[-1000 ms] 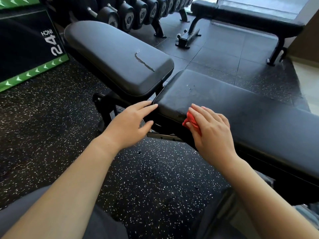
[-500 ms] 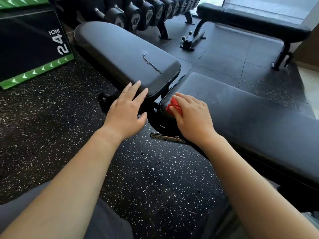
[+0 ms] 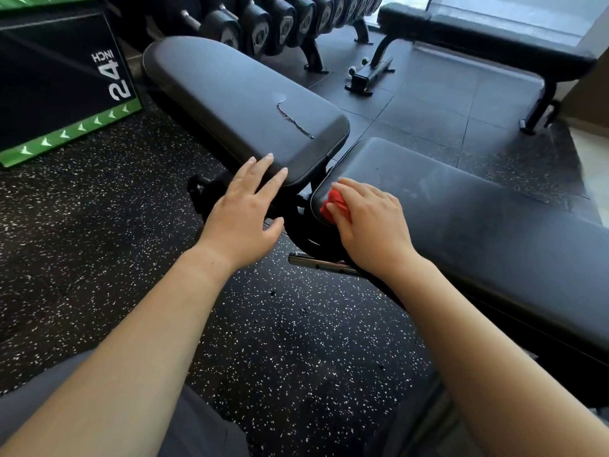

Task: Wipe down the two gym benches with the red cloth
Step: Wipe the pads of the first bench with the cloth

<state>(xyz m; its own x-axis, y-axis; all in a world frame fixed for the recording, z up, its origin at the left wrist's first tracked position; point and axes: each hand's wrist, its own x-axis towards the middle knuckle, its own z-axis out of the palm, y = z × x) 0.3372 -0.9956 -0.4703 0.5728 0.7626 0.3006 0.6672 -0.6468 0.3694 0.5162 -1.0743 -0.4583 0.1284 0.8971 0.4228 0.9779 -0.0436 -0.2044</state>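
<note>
Right hand [image 3: 369,225] around red cloth [image 3: 332,205]

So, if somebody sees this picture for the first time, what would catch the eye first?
First the red cloth, the only bright spot, which the right hand holds against the near corner of the seat pad at centre. Then the pale ragged tear across the back pad just above, whose end the left hand touches. At far left, a black box with green trim reads 24 INCH.

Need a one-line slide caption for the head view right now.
Right hand holds the cloth on the right pad end; left hand rests flat on the torn pad.
</note>
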